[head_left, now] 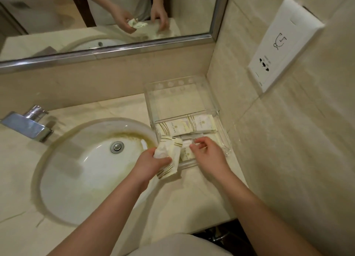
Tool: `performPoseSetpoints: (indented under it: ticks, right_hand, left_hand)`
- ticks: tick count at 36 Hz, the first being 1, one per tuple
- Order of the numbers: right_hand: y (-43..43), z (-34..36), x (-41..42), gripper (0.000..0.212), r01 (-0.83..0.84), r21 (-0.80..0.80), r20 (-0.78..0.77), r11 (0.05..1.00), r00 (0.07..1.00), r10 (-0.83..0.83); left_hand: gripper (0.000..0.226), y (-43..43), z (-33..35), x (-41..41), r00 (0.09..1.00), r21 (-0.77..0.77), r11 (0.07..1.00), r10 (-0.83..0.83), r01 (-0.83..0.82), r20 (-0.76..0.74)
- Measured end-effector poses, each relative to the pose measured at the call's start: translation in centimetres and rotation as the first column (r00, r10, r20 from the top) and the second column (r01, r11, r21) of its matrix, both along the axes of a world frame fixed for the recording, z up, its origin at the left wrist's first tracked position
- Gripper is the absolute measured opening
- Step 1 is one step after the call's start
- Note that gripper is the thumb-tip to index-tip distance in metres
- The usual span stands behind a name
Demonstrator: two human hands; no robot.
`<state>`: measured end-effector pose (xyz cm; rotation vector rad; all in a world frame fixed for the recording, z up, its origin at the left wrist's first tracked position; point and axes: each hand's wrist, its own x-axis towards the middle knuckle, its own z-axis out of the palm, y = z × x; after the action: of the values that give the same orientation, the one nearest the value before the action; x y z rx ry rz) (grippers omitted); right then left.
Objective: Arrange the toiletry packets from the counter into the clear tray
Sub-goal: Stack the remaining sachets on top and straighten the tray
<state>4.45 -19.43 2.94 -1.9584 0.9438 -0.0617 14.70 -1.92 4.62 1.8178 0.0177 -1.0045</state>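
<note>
We are holding a bunch of packets [169, 155] closed in our left hand [151, 162] beside the clear tray [211, 103]. Our right hand [207, 152] is pinching one small packet [187, 144] inside it. Several are already lying in the tray's near half; the desk [192, 202] is looking bare of others.

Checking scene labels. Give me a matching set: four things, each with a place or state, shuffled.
Things:
1. left hand
2. right hand
3. clear tray
4. faucet

Places or states:
A. far half bare, packets in the near half
B. on the counter left of the basin
C. gripping a bunch of packets
D. fingertips on a packet inside the tray

Pairs: 1-C, 2-D, 3-A, 4-B
</note>
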Motion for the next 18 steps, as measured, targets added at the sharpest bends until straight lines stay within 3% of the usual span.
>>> performPoseSetpoints:
  ticks: [2,4,9,11,18]
  right_hand:
    - [1.3,0.5,0.6,0.026,-0.063,0.299,0.077,0.952,0.996,0.042]
    - [1.7,0.3,1.0,0.019,-0.068,0.440,0.125,0.895,0.992,0.014]
    - [0.1,-0.1,0.9,0.009,0.177,0.539,0.096,0.824,0.958,-0.269]
    - [-0.9,-0.3,0.3,0.008,0.231,0.579,0.098,0.782,0.932,-0.348]
    - [-1.7,-0.1,-0.5,0.010,0.242,0.601,0.093,0.762,0.925,-0.368]
  left_hand:
    - [0.030,-0.6,0.1,-0.1,0.999,-0.012,0.999,-0.051,0.051,0.006]
    - [0.034,-1.1,0.4,-0.2,0.996,-0.036,0.995,-0.094,0.094,0.000]
    - [0.062,-0.5,0.8,0.8,1.000,-0.063,0.998,-0.010,0.009,-0.025]
    - [0.053,0.3,0.8,1.4,0.998,-0.063,0.996,0.056,-0.058,-0.030]
    - [0.032,0.1,1.1,1.9,0.984,-0.103,0.984,0.135,-0.147,-0.114]
